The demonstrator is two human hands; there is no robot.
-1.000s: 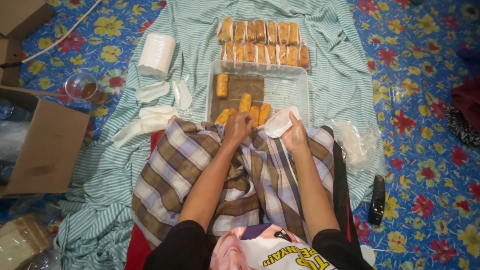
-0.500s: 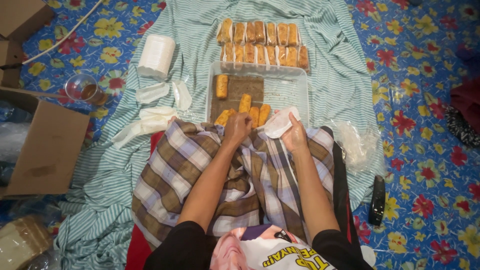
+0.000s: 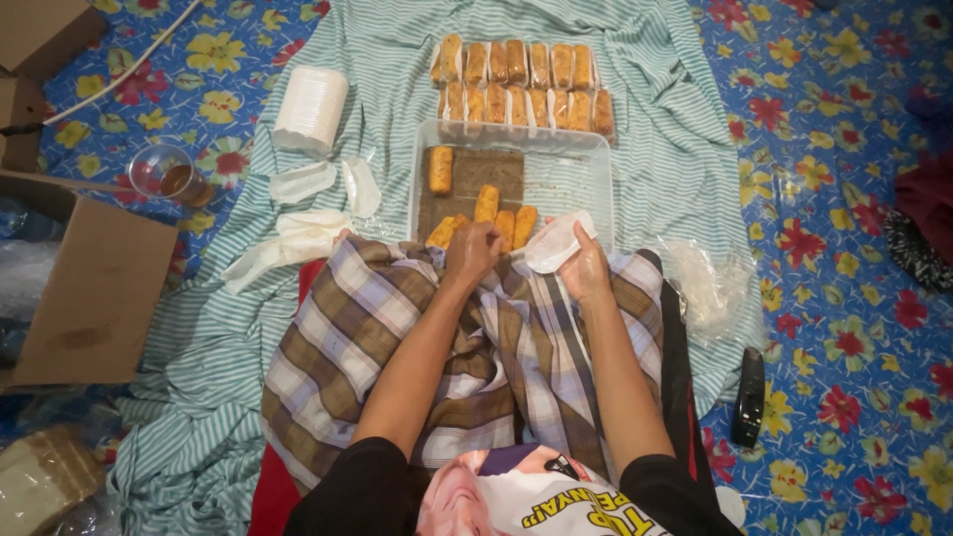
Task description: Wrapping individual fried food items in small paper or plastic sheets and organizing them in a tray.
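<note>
I sit cross-legged in a checked sarong over a striped green-and-white cloth. My left hand (image 3: 473, 254) reaches to the near edge of a clear plastic tray (image 3: 566, 177), its fingers closed on a golden fried roll (image 3: 459, 230) among several rolls lying there. Beside it, my right hand (image 3: 583, 270) holds a white paper cup liner (image 3: 552, 242) open. Beyond the tray lie two rows of wrapped rolls (image 3: 521, 81) on the cloth.
A stack of white liners (image 3: 312, 109) and loose liners (image 3: 303, 182) lie at the left. A plastic cup of brown drink (image 3: 171, 176) and a cardboard box (image 3: 94, 288) stand further left. A black remote (image 3: 748, 396) and crumpled clear plastic (image 3: 707, 288) lie right.
Both hands have stayed at the tray's near edge; the left fingers have shifted slightly on the roll. Little else has moved.
</note>
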